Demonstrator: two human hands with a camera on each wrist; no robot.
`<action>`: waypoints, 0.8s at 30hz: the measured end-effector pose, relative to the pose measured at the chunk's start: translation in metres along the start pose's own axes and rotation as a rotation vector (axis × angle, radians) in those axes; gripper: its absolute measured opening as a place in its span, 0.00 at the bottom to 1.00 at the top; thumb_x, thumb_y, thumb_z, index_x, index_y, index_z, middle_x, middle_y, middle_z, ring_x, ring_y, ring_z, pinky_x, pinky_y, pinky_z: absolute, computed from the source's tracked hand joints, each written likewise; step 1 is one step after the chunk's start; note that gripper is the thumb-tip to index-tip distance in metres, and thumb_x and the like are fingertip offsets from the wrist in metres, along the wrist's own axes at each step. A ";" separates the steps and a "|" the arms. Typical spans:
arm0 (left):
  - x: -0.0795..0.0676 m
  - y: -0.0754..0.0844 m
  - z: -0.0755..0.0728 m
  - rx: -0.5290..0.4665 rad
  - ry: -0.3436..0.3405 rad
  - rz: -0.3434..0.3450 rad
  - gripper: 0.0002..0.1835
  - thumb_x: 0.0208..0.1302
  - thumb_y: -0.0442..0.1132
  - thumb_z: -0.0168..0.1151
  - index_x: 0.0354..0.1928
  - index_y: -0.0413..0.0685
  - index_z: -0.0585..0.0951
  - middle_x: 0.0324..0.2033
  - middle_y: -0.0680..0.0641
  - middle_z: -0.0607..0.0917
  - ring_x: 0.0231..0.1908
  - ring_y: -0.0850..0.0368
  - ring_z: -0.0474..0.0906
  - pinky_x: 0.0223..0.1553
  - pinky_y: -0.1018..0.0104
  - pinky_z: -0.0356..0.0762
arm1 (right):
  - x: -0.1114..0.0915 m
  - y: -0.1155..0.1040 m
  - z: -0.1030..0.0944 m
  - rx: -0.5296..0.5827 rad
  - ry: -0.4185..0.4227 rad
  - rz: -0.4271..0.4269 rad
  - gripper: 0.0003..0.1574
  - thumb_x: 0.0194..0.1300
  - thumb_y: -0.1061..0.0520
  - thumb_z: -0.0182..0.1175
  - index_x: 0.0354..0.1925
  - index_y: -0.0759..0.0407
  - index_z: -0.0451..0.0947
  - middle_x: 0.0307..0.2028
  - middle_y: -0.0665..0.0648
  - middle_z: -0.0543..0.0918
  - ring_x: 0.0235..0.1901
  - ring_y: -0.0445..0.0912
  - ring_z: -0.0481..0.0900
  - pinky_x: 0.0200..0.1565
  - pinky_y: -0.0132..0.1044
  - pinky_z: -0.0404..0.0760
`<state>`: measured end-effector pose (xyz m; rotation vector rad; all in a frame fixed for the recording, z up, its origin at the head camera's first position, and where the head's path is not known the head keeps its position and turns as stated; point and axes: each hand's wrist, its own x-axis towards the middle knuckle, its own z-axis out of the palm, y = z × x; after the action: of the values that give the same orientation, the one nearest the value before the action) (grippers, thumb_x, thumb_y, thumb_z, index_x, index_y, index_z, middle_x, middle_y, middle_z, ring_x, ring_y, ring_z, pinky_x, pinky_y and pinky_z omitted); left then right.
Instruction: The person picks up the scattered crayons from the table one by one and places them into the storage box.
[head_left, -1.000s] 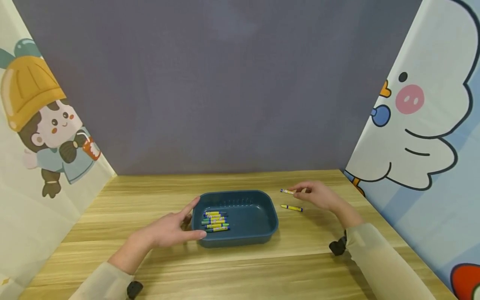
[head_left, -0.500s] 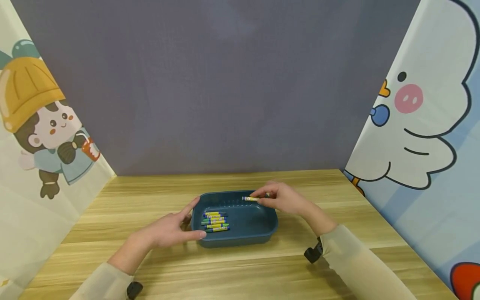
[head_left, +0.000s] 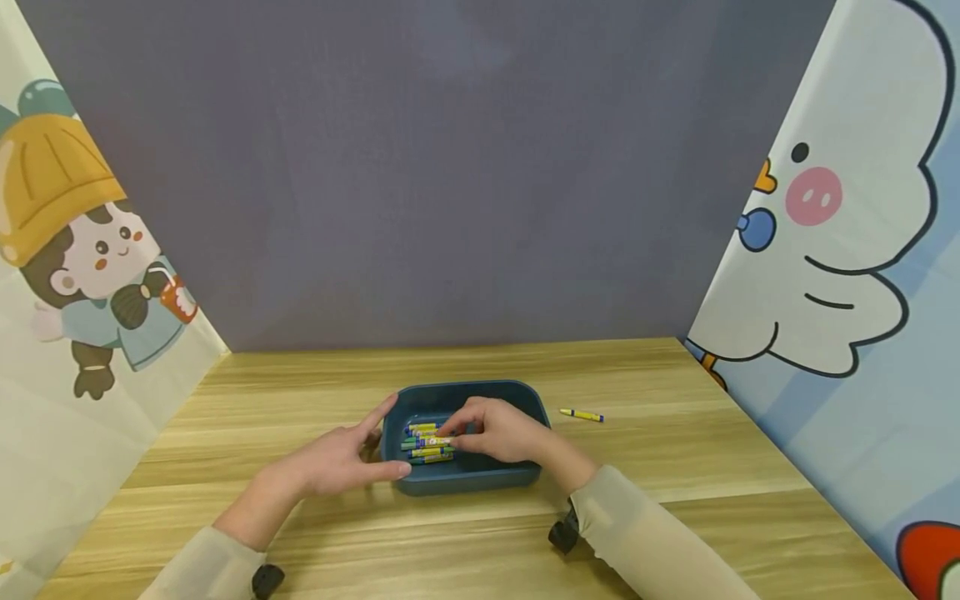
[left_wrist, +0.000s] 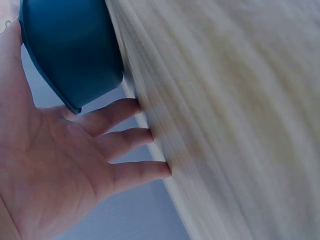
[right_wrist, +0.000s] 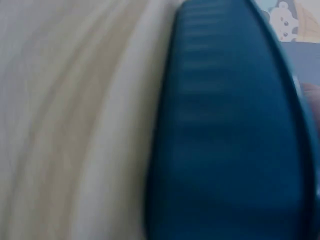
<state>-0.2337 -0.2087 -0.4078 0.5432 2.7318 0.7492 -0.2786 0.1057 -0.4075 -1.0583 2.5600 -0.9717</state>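
Note:
A dark blue rectangular tray (head_left: 476, 483) stands on the table. Inside its left part lie several crayons (head_left: 431, 459) in yellow wrappers, side by side. My right hand (head_left: 504, 429) reaches into the tray and pinches a crayon (head_left: 438, 442) between thumb and fingers, just over the others; part of it is hidden by the fingertips. At the tray's left end, my left hand (head_left: 337, 458) rests with thumb and index finger spread along the rim. In the left wrist view its other fingers (left_wrist: 130, 142) are extended, their tips at the tabletop.
One yellow crayon (head_left: 582, 415) lies on the wood-grain table (head_left: 322, 533) to the right of the tray. A grey panel (head_left: 450, 208) rises behind the table. Cartoon-printed panels (head_left: 840, 275) stand at both sides. The right wrist view mostly shows the tray's outer wall (right_wrist: 230, 130).
My right hand picked up a crayon from the table right of the tray and carried it left, over the rim, to the crayons inside. The left hand has stayed put.

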 end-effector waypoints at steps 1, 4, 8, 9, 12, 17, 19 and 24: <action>0.000 0.000 0.000 0.001 0.000 0.003 0.61 0.68 0.75 0.66 0.91 0.69 0.42 0.71 0.34 0.82 0.72 0.31 0.78 0.71 0.30 0.73 | 0.002 0.001 0.003 0.002 -0.011 -0.001 0.14 0.81 0.52 0.66 0.59 0.42 0.92 0.50 0.48 0.85 0.37 0.37 0.78 0.43 0.34 0.81; 0.001 0.000 0.001 0.001 0.005 0.012 0.61 0.68 0.75 0.67 0.91 0.67 0.42 0.70 0.36 0.84 0.71 0.32 0.79 0.71 0.31 0.74 | 0.005 0.003 0.010 -0.008 -0.031 -0.001 0.14 0.80 0.54 0.67 0.59 0.43 0.92 0.49 0.48 0.85 0.38 0.36 0.78 0.44 0.33 0.81; 0.002 -0.001 0.001 0.003 0.009 0.012 0.61 0.69 0.75 0.67 0.91 0.67 0.42 0.70 0.37 0.84 0.71 0.32 0.79 0.71 0.30 0.74 | 0.008 0.007 0.014 -0.060 -0.039 -0.025 0.14 0.78 0.54 0.69 0.57 0.44 0.93 0.47 0.48 0.87 0.41 0.34 0.78 0.48 0.33 0.81; 0.002 -0.001 0.001 0.002 0.006 0.010 0.61 0.69 0.75 0.66 0.91 0.67 0.42 0.70 0.36 0.84 0.71 0.32 0.79 0.71 0.30 0.74 | 0.008 0.008 0.015 -0.076 -0.043 -0.033 0.13 0.78 0.54 0.69 0.57 0.44 0.93 0.47 0.47 0.87 0.42 0.33 0.78 0.49 0.32 0.81; 0.001 -0.001 -0.001 0.001 -0.006 0.004 0.61 0.69 0.75 0.66 0.91 0.68 0.41 0.71 0.34 0.82 0.71 0.30 0.78 0.71 0.30 0.74 | 0.009 0.008 0.015 -0.101 -0.064 -0.050 0.13 0.78 0.54 0.70 0.56 0.44 0.93 0.46 0.47 0.87 0.43 0.32 0.78 0.50 0.31 0.81; -0.001 0.000 -0.002 -0.003 -0.013 0.003 0.61 0.70 0.75 0.66 0.91 0.68 0.41 0.72 0.32 0.81 0.72 0.28 0.77 0.71 0.29 0.73 | 0.010 0.005 0.016 -0.102 -0.088 -0.039 0.13 0.76 0.55 0.71 0.56 0.45 0.93 0.46 0.47 0.87 0.43 0.32 0.78 0.49 0.31 0.81; -0.001 0.000 -0.002 -0.004 -0.013 0.003 0.61 0.70 0.75 0.66 0.91 0.68 0.40 0.72 0.32 0.81 0.72 0.28 0.77 0.71 0.29 0.73 | 0.010 0.005 0.016 -0.111 -0.089 -0.043 0.14 0.75 0.56 0.72 0.56 0.45 0.93 0.45 0.47 0.87 0.42 0.32 0.79 0.48 0.31 0.81; -0.001 0.000 -0.001 -0.005 -0.014 0.003 0.61 0.70 0.75 0.66 0.91 0.69 0.40 0.72 0.33 0.81 0.72 0.28 0.77 0.71 0.29 0.73 | 0.008 0.005 0.018 -0.116 -0.088 -0.050 0.14 0.74 0.57 0.73 0.55 0.47 0.93 0.44 0.48 0.86 0.41 0.32 0.78 0.47 0.30 0.80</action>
<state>-0.2334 -0.2093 -0.4065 0.5494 2.7167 0.7498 -0.2802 0.0937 -0.4235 -1.1730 2.5559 -0.7777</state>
